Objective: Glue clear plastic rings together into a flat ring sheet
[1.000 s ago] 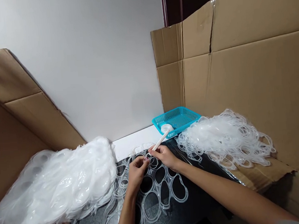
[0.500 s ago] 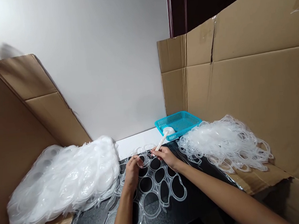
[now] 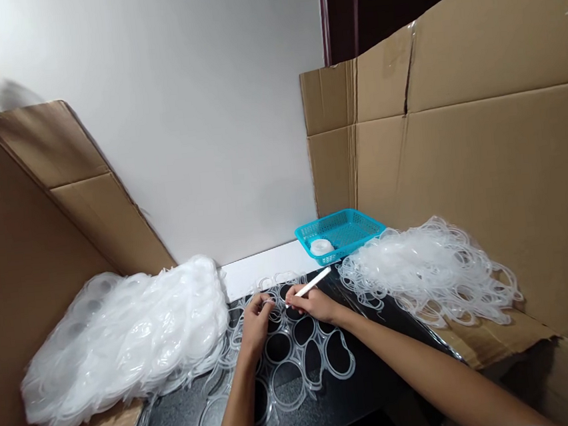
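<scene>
A clear plastic sheet (image 3: pixel 299 365) with oval holes punched out lies on the dark tabletop (image 3: pixel 343 408) in front of me. My left hand (image 3: pixel 255 321) rests on its far edge, fingers curled and pinching the plastic. My right hand (image 3: pixel 314 302) is closed round a thin white stick-like tool (image 3: pixel 313 282) whose tip points down at the sheet beside my left fingers.
A thick stack of clear plastic sheets (image 3: pixel 126 342) lies at the left. A tangled heap of cut plastic rings (image 3: pixel 425 273) lies at the right. A turquoise basket (image 3: pixel 340 233) holding a small white round piece (image 3: pixel 321 246) stands at the back. Cardboard walls (image 3: pixel 486 180) enclose both sides.
The white tool has tilted lower, lying flatter toward the right. Both hands stayed at the sheet's far edge with small finger shifts. The view rose slightly.
</scene>
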Demonstrator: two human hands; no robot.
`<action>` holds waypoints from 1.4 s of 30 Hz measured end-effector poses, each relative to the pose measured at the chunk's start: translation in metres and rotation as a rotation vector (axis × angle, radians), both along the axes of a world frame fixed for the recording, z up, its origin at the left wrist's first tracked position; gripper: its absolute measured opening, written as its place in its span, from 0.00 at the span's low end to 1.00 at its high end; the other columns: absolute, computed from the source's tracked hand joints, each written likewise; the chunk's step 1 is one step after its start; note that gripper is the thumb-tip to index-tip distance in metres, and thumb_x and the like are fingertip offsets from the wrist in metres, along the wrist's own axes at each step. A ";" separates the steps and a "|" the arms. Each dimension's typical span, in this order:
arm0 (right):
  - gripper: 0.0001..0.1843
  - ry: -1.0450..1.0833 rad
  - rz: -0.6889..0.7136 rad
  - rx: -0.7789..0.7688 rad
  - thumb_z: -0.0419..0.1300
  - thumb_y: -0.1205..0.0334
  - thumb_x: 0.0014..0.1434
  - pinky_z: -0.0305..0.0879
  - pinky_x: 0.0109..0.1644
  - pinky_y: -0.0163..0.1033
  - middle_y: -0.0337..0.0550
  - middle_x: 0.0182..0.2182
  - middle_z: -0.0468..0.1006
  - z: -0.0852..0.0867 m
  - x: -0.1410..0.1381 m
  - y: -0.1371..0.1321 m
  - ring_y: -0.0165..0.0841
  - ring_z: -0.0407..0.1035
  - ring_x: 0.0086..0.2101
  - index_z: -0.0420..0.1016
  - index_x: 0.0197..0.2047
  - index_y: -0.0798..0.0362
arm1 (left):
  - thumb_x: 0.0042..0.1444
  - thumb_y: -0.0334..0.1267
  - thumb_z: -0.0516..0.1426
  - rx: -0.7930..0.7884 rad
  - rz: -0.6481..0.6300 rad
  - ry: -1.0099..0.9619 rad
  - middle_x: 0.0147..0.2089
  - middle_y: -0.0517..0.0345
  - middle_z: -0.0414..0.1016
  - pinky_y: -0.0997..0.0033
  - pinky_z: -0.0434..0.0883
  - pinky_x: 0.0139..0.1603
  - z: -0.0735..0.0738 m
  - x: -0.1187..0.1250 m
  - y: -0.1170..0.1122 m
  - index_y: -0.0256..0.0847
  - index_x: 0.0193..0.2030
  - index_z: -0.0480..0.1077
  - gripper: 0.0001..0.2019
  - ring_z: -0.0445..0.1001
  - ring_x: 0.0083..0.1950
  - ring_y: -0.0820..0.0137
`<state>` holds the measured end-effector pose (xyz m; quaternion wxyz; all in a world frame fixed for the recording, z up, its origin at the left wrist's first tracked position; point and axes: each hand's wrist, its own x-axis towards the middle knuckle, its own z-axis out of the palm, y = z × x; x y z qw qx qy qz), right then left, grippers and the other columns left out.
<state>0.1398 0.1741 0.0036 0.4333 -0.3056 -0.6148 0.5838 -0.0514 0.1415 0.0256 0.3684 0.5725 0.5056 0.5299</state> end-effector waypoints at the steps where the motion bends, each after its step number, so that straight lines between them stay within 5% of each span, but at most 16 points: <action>1: 0.27 0.004 0.015 -0.003 0.72 0.35 0.53 0.57 0.30 0.35 0.35 0.25 0.72 0.000 0.000 -0.002 0.28 0.62 0.25 0.78 0.35 0.53 | 0.48 0.48 0.63 -0.005 -0.005 0.006 0.29 0.61 0.70 0.67 0.64 0.41 0.000 0.000 0.000 0.42 0.26 0.70 0.12 0.66 0.35 0.67; 9: 0.20 -0.114 0.008 0.220 0.69 0.42 0.60 0.69 0.49 0.44 0.46 0.39 0.82 0.008 0.011 -0.006 0.39 0.74 0.40 0.84 0.42 0.51 | 0.50 0.57 0.65 -0.038 -0.008 0.031 0.25 0.62 0.69 0.68 0.63 0.34 -0.003 0.003 0.001 0.41 0.30 0.73 0.20 0.65 0.28 0.70; 16: 0.22 -0.176 0.055 0.367 0.58 0.42 0.71 0.66 0.57 0.46 0.46 0.45 0.77 0.001 0.011 -0.001 0.39 0.72 0.46 0.86 0.52 0.46 | 0.51 0.61 0.66 -0.031 -0.037 0.055 0.26 0.60 0.72 0.70 0.62 0.32 -0.003 0.005 -0.002 0.40 0.32 0.78 0.23 0.65 0.28 0.71; 22: 0.26 -0.100 0.069 0.336 0.58 0.34 0.69 0.57 0.72 0.55 0.49 0.48 0.81 0.004 0.007 -0.006 0.45 0.70 0.60 0.86 0.49 0.44 | 0.51 0.60 0.67 -0.028 -0.069 0.045 0.35 0.51 0.82 0.66 0.68 0.37 -0.001 0.003 -0.003 0.40 0.37 0.83 0.23 0.72 0.33 0.66; 26: 0.27 -0.100 0.082 0.277 0.59 0.33 0.67 0.62 0.69 0.56 0.49 0.48 0.84 0.004 0.006 -0.006 0.46 0.75 0.54 0.86 0.49 0.45 | 0.50 0.57 0.68 -0.033 -0.077 0.053 0.35 0.50 0.84 0.63 0.71 0.43 0.001 -0.001 -0.003 0.40 0.36 0.85 0.20 0.76 0.36 0.63; 31: 0.26 -0.091 -0.076 0.254 0.61 0.35 0.66 0.66 0.64 0.53 0.49 0.45 0.84 -0.002 0.002 -0.002 0.46 0.75 0.53 0.86 0.45 0.48 | 0.49 0.57 0.68 -0.029 0.045 0.041 0.33 0.52 0.83 0.63 0.71 0.40 -0.002 -0.008 0.001 0.40 0.35 0.83 0.20 0.75 0.34 0.64; 34: 0.25 -0.106 -0.060 0.182 0.64 0.37 0.63 0.71 0.51 0.47 0.46 0.37 0.82 -0.007 0.000 0.000 0.40 0.75 0.41 0.85 0.44 0.51 | 0.48 0.56 0.68 -0.040 0.056 0.045 0.31 0.52 0.82 0.62 0.72 0.40 -0.006 -0.010 0.003 0.40 0.34 0.82 0.20 0.76 0.33 0.63; 38: 0.29 -0.041 0.037 0.030 0.67 0.35 0.58 0.66 0.35 0.38 0.38 0.27 0.75 -0.010 -0.004 0.004 0.31 0.66 0.27 0.84 0.46 0.54 | 0.49 0.52 0.67 -0.041 0.035 0.041 0.38 0.48 0.85 0.56 0.74 0.49 -0.009 -0.011 0.004 0.40 0.38 0.83 0.18 0.80 0.39 0.59; 42: 0.32 0.063 -0.109 0.018 0.65 0.32 0.58 0.64 0.32 0.38 0.38 0.27 0.74 -0.007 -0.006 0.000 0.31 0.66 0.27 0.83 0.48 0.54 | 0.45 0.43 0.67 -0.007 0.062 0.048 0.41 0.47 0.85 0.52 0.73 0.55 -0.008 -0.013 0.002 0.42 0.39 0.83 0.14 0.80 0.45 0.56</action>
